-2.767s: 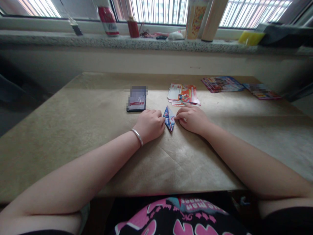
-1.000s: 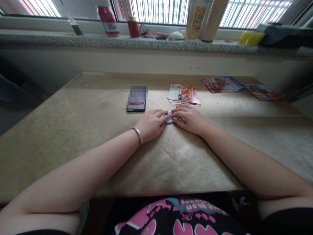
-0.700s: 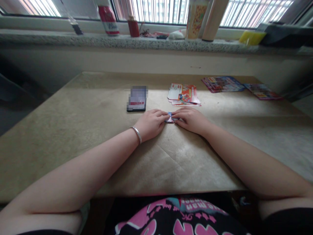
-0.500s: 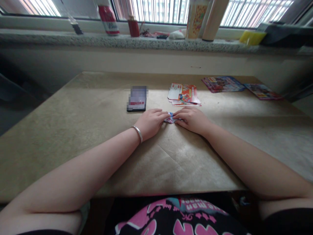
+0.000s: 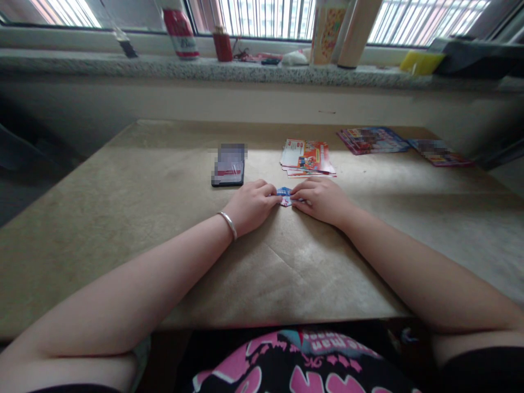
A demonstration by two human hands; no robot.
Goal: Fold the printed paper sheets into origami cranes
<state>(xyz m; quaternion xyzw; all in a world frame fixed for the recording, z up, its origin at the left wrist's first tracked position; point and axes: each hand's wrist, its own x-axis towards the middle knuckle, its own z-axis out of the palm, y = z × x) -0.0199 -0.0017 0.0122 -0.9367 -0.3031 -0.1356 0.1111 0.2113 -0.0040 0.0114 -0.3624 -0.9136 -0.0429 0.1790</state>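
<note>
1. Left hand (image 5: 251, 207): fingers mostly curled in, thumb and index pinching the left end of a small blue-and-white folded paper (image 5: 285, 197). Hardly any gap in that grip.
2. Right hand (image 5: 321, 199): fingers bent and bunched together, fingertips gripping the paper's right end. Some of that end is hidden under them, so can't tell exactly how the thumb sits.
3. The paper's down on the tabletop (image 5: 102, 224), roughly halfway between the left and right edges and well in from the near edge.
4. Past the left hand, toward the far edge: a dark flat device (image 5: 229, 166), screen pixelated.
5. Orange-and-white card pile (image 5: 308, 157) just beyond the right hand; more colorful cards (image 5: 374, 141) by the far right corner.
</note>
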